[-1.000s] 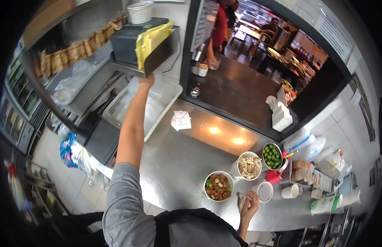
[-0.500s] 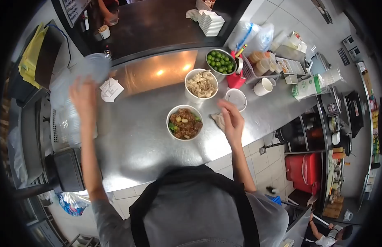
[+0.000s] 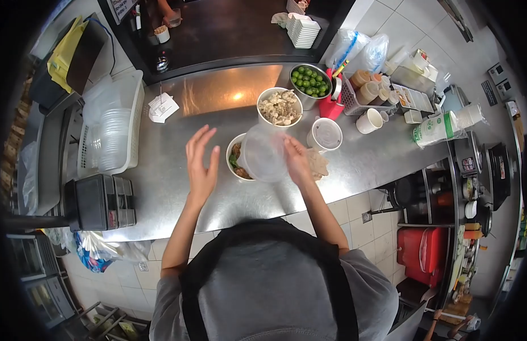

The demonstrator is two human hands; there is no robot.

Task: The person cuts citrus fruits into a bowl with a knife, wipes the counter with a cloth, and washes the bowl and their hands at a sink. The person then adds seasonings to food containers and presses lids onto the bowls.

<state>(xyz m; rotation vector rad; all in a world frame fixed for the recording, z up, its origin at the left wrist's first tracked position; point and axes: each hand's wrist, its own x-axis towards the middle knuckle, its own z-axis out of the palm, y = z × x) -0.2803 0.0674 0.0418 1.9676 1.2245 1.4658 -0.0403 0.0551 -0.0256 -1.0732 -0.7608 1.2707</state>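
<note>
A clear round plastic lid (image 3: 263,154) is pinched at its right edge by my right hand (image 3: 298,162). The lid is tilted and covers much of a white bowl (image 3: 229,149) with brown food and green leaves inside. To the left of that bowl my left hand (image 3: 201,167) hovers with fingers spread, holding nothing. Just behind stands a second white bowl of pale chopped food (image 3: 280,108). A white tub with a clear lid (image 3: 325,135) is on the right, and a crumpled brown paper or cloth (image 3: 318,165) lies beside my right hand.
A white basket (image 3: 134,128) of stacked clear lids stands on the left, with a black drawer box (image 3: 90,202) nearer me. Green limes (image 3: 309,81) fill a metal bowl at the back. Sauce bottles (image 3: 368,91) and paper cups (image 3: 370,120) stand on the right.
My left hand has come from the lid basket to beside the food bowl and is now empty. The clear lid is now in my right hand above the bowl.
</note>
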